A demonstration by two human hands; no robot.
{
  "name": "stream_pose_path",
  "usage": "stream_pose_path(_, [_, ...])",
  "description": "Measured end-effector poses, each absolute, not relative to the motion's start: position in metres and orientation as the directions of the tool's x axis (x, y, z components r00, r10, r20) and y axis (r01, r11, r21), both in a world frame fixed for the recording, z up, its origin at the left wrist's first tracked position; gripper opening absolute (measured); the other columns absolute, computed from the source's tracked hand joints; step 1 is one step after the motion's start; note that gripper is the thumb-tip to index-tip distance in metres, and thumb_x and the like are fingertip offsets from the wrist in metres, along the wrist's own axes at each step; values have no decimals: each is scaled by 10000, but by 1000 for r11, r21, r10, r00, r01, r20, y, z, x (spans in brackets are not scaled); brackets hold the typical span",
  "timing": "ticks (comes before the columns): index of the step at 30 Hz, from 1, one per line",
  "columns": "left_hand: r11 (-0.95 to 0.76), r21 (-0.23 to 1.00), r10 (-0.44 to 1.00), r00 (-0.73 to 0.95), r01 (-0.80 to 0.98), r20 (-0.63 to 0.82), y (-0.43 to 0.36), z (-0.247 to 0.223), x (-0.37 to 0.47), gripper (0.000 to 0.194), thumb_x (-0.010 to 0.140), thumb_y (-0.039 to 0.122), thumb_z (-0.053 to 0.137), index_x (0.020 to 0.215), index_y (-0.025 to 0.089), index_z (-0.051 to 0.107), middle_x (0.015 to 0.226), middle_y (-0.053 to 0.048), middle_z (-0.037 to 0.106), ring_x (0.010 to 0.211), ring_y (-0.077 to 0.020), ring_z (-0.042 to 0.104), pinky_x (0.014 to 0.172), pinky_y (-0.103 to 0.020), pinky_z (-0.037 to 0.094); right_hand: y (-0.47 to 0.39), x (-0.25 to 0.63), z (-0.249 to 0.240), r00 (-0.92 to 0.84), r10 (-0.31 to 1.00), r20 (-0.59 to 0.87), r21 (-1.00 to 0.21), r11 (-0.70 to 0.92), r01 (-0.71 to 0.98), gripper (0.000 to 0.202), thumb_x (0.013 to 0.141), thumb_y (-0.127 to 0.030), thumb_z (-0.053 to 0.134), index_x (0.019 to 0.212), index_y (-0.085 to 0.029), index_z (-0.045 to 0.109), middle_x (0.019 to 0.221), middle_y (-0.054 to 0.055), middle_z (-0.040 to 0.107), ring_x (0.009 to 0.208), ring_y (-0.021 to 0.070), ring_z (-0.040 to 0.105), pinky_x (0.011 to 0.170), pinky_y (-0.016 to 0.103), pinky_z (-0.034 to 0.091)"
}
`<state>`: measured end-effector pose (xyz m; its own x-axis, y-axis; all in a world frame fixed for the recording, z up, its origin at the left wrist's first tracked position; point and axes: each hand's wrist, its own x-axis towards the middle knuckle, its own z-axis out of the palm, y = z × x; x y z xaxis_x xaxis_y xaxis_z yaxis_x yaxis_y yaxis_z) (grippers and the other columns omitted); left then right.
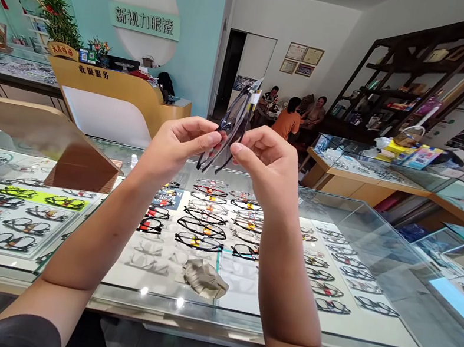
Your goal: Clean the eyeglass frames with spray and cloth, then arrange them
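Note:
Between my hands, a pair of dark-framed glasses (235, 115) is held up on edge above the glass display case (234, 311). My left hand (183, 144) pinches one side of the frame between thumb and fingers. On the other side, the fingers of my right hand (268, 159) close on the glasses, near a small white tag. Below them, a crumpled grey-beige cloth (205, 278) lies on the glass top. Rows of glasses (202, 227) show inside the case beneath my hands.
A wooden-backed mirror or stand (41, 134) rises from the case at the left. Behind is a curved wooden counter (133, 97). More glass cases (362, 169) stand at the right. Several people (289, 116) sit at the back.

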<state>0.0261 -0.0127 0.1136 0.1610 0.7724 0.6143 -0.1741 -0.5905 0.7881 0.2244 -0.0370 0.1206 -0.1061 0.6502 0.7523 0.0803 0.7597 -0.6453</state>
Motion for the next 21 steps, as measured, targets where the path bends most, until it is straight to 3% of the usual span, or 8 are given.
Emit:
stream_pose_path(9, [-686, 726, 716, 125, -58, 687, 1, 116, 8, 398, 811, 564, 1018, 921, 225, 841, 861, -36, 797, 762, -147, 705, 720, -293, 582, -26, 240, 113, 191, 485, 853, -519, 752, 406, 174, 1044, -395, 754, 949, -248, 751, 658, -59, 557, 578, 128, 522, 615, 308, 465])
stream_pose_path(15, [-706, 707, 700, 209, 54, 683, 5, 111, 0, 345, 867, 537, 991, 918, 241, 820, 780, -26, 750, 724, -170, 709, 659, -308, 580, -18, 246, 105, 258, 345, 902, -431, 695, 576, 279, 1144, -492, 599, 1151, -263, 759, 972, 45, 771, 880, 211, 774, 807, 386, 622])
stream_pose_path(21, [-665, 747, 732, 192, -6, 654, 0, 113, 10, 462, 805, 610, 1016, 915, 213, 807, 824, -23, 758, 723, -140, 694, 681, -279, 589, -26, 227, 105, 169, 358, 918, -386, 718, 580, 392, 1084, -499, 703, 1415, -303, 623, 1278, 89, 775, 1065, 271, 786, 977, 508, 670])
